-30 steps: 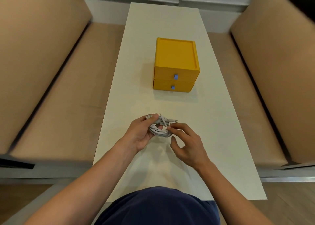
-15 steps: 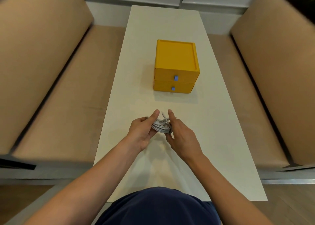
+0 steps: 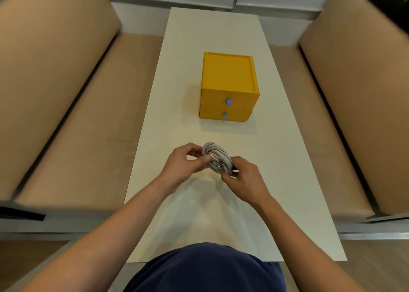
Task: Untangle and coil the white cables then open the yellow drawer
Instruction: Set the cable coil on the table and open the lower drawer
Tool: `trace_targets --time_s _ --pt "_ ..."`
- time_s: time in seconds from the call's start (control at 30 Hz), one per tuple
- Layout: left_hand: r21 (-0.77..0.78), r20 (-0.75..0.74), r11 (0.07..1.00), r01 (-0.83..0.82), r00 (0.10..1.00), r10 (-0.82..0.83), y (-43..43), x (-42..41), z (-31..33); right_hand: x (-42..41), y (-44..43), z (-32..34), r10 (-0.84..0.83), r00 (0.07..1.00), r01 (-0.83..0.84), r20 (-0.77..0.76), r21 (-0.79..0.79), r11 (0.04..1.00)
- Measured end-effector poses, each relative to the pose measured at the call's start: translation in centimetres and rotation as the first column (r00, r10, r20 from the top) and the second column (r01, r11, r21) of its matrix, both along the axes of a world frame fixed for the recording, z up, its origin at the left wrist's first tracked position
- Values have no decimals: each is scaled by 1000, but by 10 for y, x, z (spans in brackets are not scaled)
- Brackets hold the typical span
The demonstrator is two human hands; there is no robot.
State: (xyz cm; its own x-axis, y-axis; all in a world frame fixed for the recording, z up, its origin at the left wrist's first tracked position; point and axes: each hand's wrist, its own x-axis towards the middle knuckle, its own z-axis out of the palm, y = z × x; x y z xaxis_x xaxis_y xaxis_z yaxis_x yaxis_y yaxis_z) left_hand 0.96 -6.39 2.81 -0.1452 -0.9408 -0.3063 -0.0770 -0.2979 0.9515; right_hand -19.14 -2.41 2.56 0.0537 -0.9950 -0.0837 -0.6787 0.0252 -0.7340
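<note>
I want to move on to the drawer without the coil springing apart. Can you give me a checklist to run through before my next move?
1. Coiling: ok, the white cables form one compact bundle.
2. Loose ends tucked in: cannot tell, fingers cover part of the coil.
3. Grip on the coil: ok, the left hand and the right hand both hold it.
4. A hand free for the drawer: not ok, both are occupied.
5. Access to the drawer: ok, the yellow drawer unit faces you, both drawers are shut and the blue handles are in plain view.
</note>
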Motion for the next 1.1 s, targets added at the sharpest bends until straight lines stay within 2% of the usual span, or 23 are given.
trace_targets --time_s 0.13,0.3,0.4,0.47,0.6,0.7,0.8,0.93,1.1 --pt "15 17 1000 25 1000 -25 -9 4 5 -1 4 7 -102 971 68 215 156 985" --pt "216 -304 968 123 951 -53 -12 -1 12 -1 3 10 -141 878 27 458 245 969" --pt "215 -227 974 77 974 -27 -12 -8 9 -9 1 9 -168 799 -58 577 353 934" --pt "223 -158 975 -3 987 39 -9 -17 0 -12 -2 7 -195 797 -100 572 443 891" --pt "226 -22 961 -162 985 171 0 -31 -29 -14 -8 -12 -315 794 -78 521 600 796" --pt "138 169 977 -165 976 141 3 -34 -49 -11 -7 -26 -417 725 -86 548 673 734" --pt "43 381 990 -136 918 110 2 -39 -49 -8 -7 -33 -469 705 -23 532 678 734" --pt "100 391 987 -129 917 80 -3 -39 -46 -10 -11 -36 -359 845 66 396 589 806" --pt "192 361 976 -104 932 28 1 -33 -50 -16 -3 -41 -390 854 161 343 540 826"
